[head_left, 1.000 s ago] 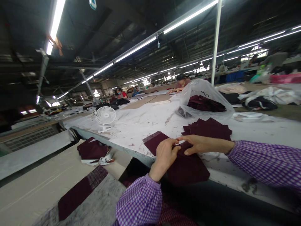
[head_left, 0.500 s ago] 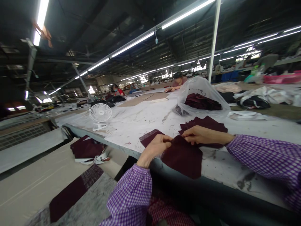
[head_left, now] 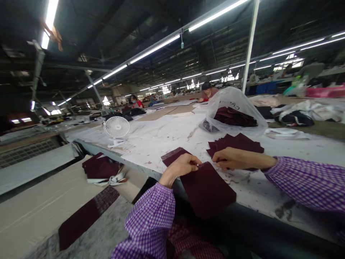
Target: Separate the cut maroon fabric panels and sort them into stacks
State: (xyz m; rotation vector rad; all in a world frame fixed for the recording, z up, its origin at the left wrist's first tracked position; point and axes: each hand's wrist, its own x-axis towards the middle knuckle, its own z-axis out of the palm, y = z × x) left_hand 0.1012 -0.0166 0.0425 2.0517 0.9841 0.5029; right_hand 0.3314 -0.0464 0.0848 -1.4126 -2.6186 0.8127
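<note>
My left hand (head_left: 181,167) pinches the upper corner of a dark maroon fabric piece (head_left: 208,190), which hangs over the table's front edge. Just right of that corner is my right hand (head_left: 237,158), its thumb and fingers drawn together and apart from the piece. Whether anything is between those fingertips I cannot make out. Behind the right hand lies a fanned pile of maroon fabric pieces (head_left: 233,140), partly covered by it. Another maroon piece with a speckled grey end (head_left: 171,154) lies on the table behind my left hand.
A clear plastic bag (head_left: 229,98) of maroon pieces and a white fan (head_left: 116,127) stand on the paper-covered table (head_left: 151,138). Lower left, a maroon bundle (head_left: 101,166) and a single maroon strip (head_left: 83,219) lie on another surface. People work farther back.
My right hand has come off the fabric piece and moved slightly right. The piece now hangs lower from my left hand alone. The view has shifted slightly.
</note>
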